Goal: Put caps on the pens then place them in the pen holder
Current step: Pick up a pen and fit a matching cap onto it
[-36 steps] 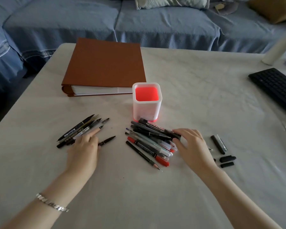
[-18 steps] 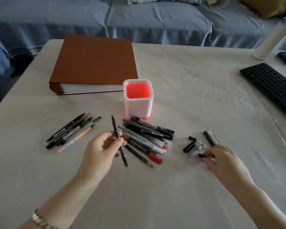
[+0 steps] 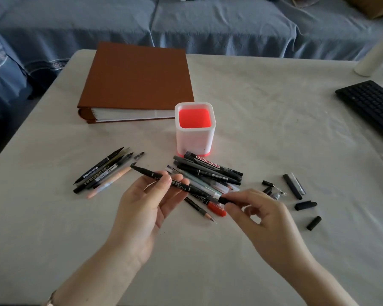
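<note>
Left hand (image 3: 146, 208) fingers pinch slim black pen (image 3: 177, 184), centre frame; right hand (image 3: 257, 215) fingers grip small black cap (image 3: 227, 200) at its end. Translucent red-bottomed pen holder (image 3: 195, 129) above, on bench. Risk: misaligned cap slips off.

A brown binder (image 3: 139, 78) lies flat at the far left of the table (image 3: 263, 102), which is covered by a pale cloth. A black keyboard (image 3: 372, 104) sits at the right edge, with a white cylinder (image 3: 378, 51) beyond it. A blue sofa (image 3: 186, 23) stands behind.
</note>
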{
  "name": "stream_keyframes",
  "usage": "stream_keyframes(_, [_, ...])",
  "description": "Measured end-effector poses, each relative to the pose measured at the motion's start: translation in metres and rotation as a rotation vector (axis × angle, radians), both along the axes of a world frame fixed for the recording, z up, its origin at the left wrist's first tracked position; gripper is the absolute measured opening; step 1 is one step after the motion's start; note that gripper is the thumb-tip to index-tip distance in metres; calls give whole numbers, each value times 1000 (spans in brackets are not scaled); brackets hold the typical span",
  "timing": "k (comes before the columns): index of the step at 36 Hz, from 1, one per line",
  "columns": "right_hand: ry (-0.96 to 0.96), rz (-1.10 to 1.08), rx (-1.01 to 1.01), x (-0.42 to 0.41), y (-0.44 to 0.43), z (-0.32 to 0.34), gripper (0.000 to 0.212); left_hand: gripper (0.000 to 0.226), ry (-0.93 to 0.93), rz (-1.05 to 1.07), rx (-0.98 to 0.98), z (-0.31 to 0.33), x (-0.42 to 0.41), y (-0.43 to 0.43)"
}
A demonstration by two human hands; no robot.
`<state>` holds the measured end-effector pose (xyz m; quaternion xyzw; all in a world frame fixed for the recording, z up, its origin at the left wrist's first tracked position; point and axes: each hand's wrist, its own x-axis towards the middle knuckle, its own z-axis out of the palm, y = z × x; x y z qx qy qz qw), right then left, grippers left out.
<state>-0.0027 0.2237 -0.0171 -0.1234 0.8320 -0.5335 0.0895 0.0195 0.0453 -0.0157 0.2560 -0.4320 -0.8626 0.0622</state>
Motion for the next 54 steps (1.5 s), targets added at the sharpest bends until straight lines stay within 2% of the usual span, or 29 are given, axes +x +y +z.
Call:
stream_keyframes(15, [44, 57, 42, 0, -7, 0, 25, 3, 38, -14, -47, 1, 8, 17])
stream_keyframes(19, [73, 42, 53, 3, -7, -3, 12, 3, 50, -11, -71, -1, 10, 21])
stream_keyframes(24, [119, 36, 79, 5, -10, -7, 20, 5, 69, 22, -83, -3, 12, 26])
stream_keyframes(27, [85, 47, 62, 3, -11, -9, 16, 5, 70, 33, -95, -4, 12, 27])
stream_keyframes(29, [50, 62, 55, 2, -10, -12, 21, 4, 68, 29, -133, -5, 11, 27])
stream_keyframes(32, [46, 44, 80, 1, -9, -16, 20, 17, 45, 42, -227, -7, 9, 28])
stream_keyframes(35, [110, -12, 79, 2, -9, -20, 12, 22, -12, 93, -234, -10, 5, 34])
stream_keyframes(38, [213, -31, 100, 3, -7, -25, 17, 9, -112, 116, -192, -13, 3, 39])
stream_keyframes(43, [387, 23, 183, 6, -6, -28, 22, 9, -187, 96, -132, -16, 6, 40])
stream_keyframes(45, [352, 24, 153, 5, -5, -27, 21, 6, -151, 109, -144, -15, 5, 39])
stream_keyframes(48, [146, 20, 49, -1, -5, -20, 12, 11, -55, 119, -194, -11, 3, 35])
stream_keyframes(51, [-91, 42, -46, -8, 2, -15, 32, 17, 35, 186, -208, -7, -4, 21])
stream_keyframes(54, [-148, 53, 143, -13, 21, -24, 29, 18, 49, 201, -198, -5, -11, -1])
